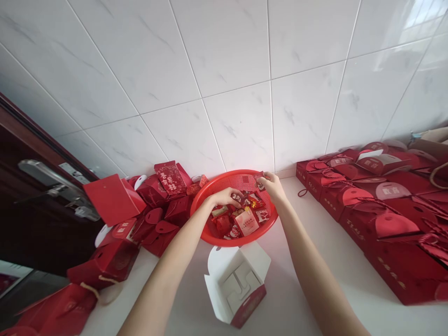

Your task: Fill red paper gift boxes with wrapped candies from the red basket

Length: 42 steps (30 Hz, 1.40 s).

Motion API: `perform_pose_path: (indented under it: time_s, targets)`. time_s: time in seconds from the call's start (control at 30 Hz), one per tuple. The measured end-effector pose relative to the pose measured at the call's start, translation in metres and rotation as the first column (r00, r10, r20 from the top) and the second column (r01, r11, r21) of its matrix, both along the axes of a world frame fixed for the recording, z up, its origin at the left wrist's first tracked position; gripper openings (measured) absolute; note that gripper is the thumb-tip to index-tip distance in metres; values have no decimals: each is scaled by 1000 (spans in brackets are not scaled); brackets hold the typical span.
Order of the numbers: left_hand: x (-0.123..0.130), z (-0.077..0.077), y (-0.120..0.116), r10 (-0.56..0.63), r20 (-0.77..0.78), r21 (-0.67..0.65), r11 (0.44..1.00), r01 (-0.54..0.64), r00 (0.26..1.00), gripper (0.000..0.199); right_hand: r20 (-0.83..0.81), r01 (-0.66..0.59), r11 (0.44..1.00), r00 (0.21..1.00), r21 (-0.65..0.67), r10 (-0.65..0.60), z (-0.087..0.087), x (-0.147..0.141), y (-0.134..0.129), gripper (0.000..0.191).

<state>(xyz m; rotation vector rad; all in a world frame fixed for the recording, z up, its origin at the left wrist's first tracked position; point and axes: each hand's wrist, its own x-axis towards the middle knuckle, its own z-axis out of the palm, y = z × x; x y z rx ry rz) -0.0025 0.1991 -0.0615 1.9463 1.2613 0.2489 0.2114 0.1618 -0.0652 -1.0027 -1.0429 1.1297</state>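
A red plastic basket [235, 242] with mesh sides holds wrapped candies [224, 225] and a pale pink packet [247, 221]. My left hand [227, 198] reaches inside over its left half, fingers curled and pinching a dark red wrapped candy [238, 199]. At the right rim, my right hand [273, 185] is closed, with a small red candy packet [259, 176] between thumb and fingers. In front of the basket stands an open gift box [241, 289], white inside and red outside. Its flaps are spread, and no candy shows in it.
Red gift boxes [357, 210] with tassels stand in rows on the right. More red boxes [156, 224] are piled on the left, some with rope handles. A white tiled wall [238, 126] rises behind the basket. A dark door with a metal handle [52, 175] is at far left.
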Motion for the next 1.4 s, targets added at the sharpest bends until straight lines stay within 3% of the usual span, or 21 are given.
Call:
perform_pose_path:
  time_s: [0.17,0.33,0.6,0.7,0.83,0.9,1.03,1.17,1.23,1.3,1.4]
  targets:
    - [-5,6,-2,74,225,32,996,-84,971,51,6,-18,1000,1000,14,18,-1,0,1,16]
    - [-8,9,-4,129,341,29,989,-148,931,52,1,-22,999,1000,24,21,0,-1,-1,15]
    - [-4,6,-6,182,155,196,958,-211,971,49,6,-23,999,1000,34,23,-2,-1,0,20]
    - [7,5,-13,98,35,144,984,-102,995,41,13,-27,999,1000,36,26,-3,0,1,19]
    - [21,1,-23,-101,-231,25,994,110,968,62,19,-33,999,999,30,32,-5,1,3,16]
    - [24,-2,-24,-139,-248,12,989,147,959,68,19,-34,999,999,29,34,-5,1,4,15]
    - [20,-5,-21,-147,-252,-80,988,131,957,55,16,-38,999,999,22,38,-6,0,4,16]
    - [15,1,-18,-182,-125,-59,983,175,975,42,9,-34,999,999,19,33,-5,0,3,16]
    - [13,5,-16,-113,-17,23,993,113,993,41,5,-34,999,999,18,34,-5,0,3,17]
    - [9,6,-13,14,77,129,991,-24,997,41,1,-33,999,999,17,32,-4,0,3,16]
    - [0,2,-5,180,127,268,941,-208,976,43,-7,-25,1000,1000,16,25,-3,0,2,15]
